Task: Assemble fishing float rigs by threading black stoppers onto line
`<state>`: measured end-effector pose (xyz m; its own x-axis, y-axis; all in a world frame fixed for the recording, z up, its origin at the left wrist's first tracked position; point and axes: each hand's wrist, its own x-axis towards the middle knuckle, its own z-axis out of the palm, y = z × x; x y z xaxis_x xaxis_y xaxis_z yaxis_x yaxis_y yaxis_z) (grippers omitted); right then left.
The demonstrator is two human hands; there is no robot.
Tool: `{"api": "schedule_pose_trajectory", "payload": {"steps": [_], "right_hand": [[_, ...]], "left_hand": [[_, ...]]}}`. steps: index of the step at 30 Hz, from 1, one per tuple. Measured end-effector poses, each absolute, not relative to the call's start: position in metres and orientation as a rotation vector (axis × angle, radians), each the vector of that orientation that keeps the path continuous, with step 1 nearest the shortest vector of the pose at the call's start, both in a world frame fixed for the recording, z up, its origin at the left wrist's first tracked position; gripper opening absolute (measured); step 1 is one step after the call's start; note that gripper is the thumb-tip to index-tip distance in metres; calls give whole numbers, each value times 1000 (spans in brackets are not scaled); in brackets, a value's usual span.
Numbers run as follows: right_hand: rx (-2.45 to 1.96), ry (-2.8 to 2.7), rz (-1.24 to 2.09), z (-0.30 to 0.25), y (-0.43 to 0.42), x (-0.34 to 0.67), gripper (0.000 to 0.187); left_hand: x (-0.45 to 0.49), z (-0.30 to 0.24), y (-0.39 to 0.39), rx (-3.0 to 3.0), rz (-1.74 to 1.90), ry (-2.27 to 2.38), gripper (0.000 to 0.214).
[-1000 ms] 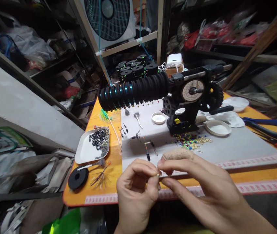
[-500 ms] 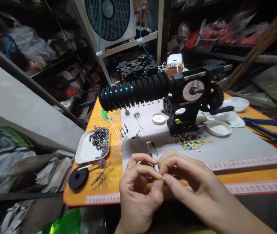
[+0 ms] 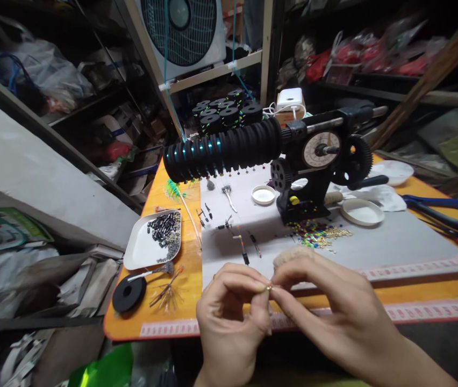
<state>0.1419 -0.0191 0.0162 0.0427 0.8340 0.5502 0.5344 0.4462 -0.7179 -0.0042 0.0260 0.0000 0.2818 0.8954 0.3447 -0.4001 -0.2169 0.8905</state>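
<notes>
My left hand and my right hand meet above the near edge of the orange table. Their fingertips pinch one tiny gold-coloured part between them; it is too small to name. My right index finger wears a beige cloth wrap. Just beyond my hands, on the grey mat, lie small black and red pieces and a scatter of coloured beads and gold bits.
A black hand-crank winder with a long row of black spools stands mid-table. A white tray of black tubes and a black spool lie left. White lids, pliers, a fan and cluttered shelves surround.
My hands stayed pinched together on the tiny part, shifting slightly up and right; the fingers re-gripped a little. Nothing else on the table moved.
</notes>
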Motion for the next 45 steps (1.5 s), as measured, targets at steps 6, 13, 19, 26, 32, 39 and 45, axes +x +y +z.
{"api": "schedule_pose_trajectory", "payload": {"steps": [6, 13, 19, 26, 32, 39, 45], "right_hand": [[-1060, -1721, 288, 16, -21, 153, 40], [-1038, -1861, 148, 9, -20, 166, 35], [-1143, -1859, 186, 7, -20, 158, 22], [-1206, -1768, 233, 5, -21, 150, 19], [-1344, -1738, 224, -6, -22, 146, 15], [-1406, -1790, 65, -16, -16, 145, 13], [-1443, -1822, 61, -19, -17, 150, 11]], "left_hand": [[-8, -4, 25, 1030, 1113, 366, 18], [-6, -4, 24, 1042, 1175, 334, 20], [-7, -7, 24, 1220, 1323, 446, 27], [-13, -19, 26, 1484, 1407, 554, 28], [-35, -22, 38, 2375, 1405, 528, 35], [-40, -11, 53, 2494, 1130, 693, 25], [-35, -13, 53, 2445, 1009, 868, 13]]}}
